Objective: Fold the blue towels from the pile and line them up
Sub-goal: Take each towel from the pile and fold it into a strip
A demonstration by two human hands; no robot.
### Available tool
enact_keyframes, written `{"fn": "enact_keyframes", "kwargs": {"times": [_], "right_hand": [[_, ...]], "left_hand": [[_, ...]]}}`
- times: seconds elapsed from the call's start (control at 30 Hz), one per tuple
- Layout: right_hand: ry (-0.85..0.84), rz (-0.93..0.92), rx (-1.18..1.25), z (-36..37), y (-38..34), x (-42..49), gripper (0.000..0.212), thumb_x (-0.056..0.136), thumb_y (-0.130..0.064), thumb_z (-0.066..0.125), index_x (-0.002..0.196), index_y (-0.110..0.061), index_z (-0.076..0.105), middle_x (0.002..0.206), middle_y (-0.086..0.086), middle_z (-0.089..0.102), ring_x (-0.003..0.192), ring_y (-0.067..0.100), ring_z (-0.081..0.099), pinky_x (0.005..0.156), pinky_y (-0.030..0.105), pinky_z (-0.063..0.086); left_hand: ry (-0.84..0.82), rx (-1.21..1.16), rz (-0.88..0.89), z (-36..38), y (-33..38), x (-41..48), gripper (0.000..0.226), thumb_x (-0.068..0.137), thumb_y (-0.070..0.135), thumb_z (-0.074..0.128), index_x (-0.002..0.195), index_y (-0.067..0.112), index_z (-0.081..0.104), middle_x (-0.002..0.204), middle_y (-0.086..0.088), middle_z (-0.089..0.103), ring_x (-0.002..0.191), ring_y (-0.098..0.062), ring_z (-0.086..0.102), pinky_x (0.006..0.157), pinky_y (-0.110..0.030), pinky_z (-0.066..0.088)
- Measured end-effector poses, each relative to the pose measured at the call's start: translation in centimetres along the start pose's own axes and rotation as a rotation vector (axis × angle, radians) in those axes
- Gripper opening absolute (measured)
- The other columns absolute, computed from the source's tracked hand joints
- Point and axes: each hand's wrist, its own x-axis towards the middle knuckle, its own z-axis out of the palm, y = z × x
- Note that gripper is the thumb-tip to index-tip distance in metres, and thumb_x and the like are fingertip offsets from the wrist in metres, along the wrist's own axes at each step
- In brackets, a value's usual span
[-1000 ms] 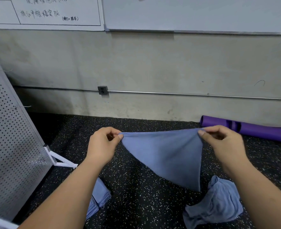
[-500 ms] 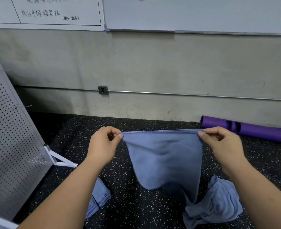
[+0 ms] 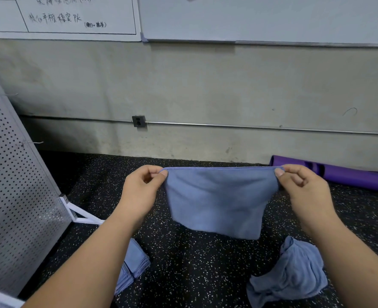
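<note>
Hanging as a triangle a second ago, the blue towel (image 3: 219, 201) now drapes square at twelve o'clock, left hand (image 3: 139, 192) and right hand (image 3: 303, 192) pinching its top corners; it looks light and limp, best held by corners

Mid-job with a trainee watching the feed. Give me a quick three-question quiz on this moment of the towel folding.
1. True or false: the held towel has already been set down.
2. On which side of the person does the crumpled pile lie? A) left B) right C) straight ahead
3. Fill in: the left hand and the right hand each pinch a top ____ of the held towel.

Key:
1. False: it hangs in the air between both hands.
2. B
3. corner
</note>
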Motion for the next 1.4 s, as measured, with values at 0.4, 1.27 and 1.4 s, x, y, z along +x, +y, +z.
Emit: {"fn": "enact_keyframes", "kwargs": {"times": [0.4,1.27,1.4], "right_hand": [[0.094,0.089,-0.070,2.7,1.5,0.0,0.010,0.094,-0.019,0.081,0.101,-0.013,0.078,0.068,-0.005,0.066,0.056,-0.002,0.055,0.064,0.024,0.048],[-0.220,-0.011,-0.317,11.2,1.5,-5.1,0.011,0.092,-0.022,0.082,0.092,-0.033,0.078,0.079,-0.019,0.077,0.072,-0.002,0.072,0.062,0.013,0.053],[-0.231,-0.023,-0.313,11.3,1.3,-5.5,0.012,0.092,-0.022,0.082,0.090,-0.034,0.078,0.077,-0.018,0.077,0.071,-0.003,0.072,0.061,0.010,0.052]], "left_hand": [[0.114,-0.073,-0.263,1.9,-1.3,-0.3,0.008,0.096,0.020,0.078,0.093,0.014,0.080,0.087,-0.002,0.076,0.075,-0.011,0.061,0.065,-0.024,0.049],[-0.061,0.064,-0.210,8.4,-0.4,-3.6,0.004,0.092,0.013,0.081,0.090,0.017,0.080,0.081,-0.002,0.079,0.081,-0.023,0.078,0.079,-0.038,0.065],[-0.064,0.050,-0.202,8.4,-0.3,-3.8,0.005,0.092,0.013,0.081,0.089,0.017,0.080,0.081,-0.002,0.079,0.079,-0.020,0.078,0.076,-0.034,0.064]]}}
